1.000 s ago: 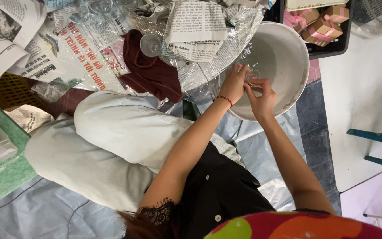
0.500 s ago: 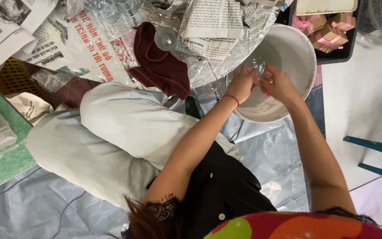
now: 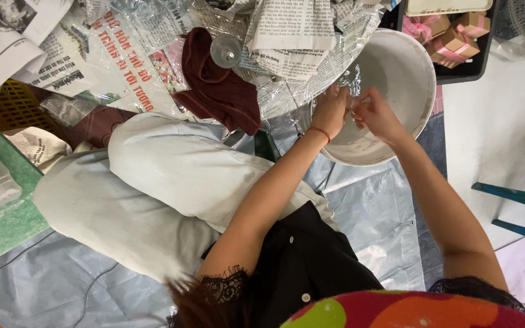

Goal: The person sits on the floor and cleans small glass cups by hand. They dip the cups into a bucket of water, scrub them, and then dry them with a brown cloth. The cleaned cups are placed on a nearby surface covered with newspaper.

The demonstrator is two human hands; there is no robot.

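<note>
Two hands meet over one white basin [image 3: 417, 91], which sits on the floor at the far right of the scene.

Left hand [image 3: 333, 108]: red cord bracelet at the wrist, fingers curled around a small clear glass item [image 3: 353, 102], pressed close against the other hand. Right hand [image 3: 377, 115]: fingers pinched on the same clear item from the right side. Exact shape of the item cannot be told; it is small, transparent and mostly covered by the fingers. It is held just above the basin's inner floor, which looks wet.

Nearby stock: one clear stemmed glass [image 3: 226, 51] lying on its side to the left of the basin, on crumpled newspaper [image 3: 293, 30]; one dark red cloth [image 3: 217, 85] beside it; clear plastic wrap under the papers; black tray of small ribboned gift boxes [image 3: 451, 36] at the far right edge; blue-grey plastic sheet [image 3: 372, 225] across the near floor.

Progress, as judged: one item is in hand at the basin, apparently being washed or rinsed; the stemmed glass is set aside, state unknown. No finished, dried pieces are visible, so the amount remaining cannot be told.
</note>
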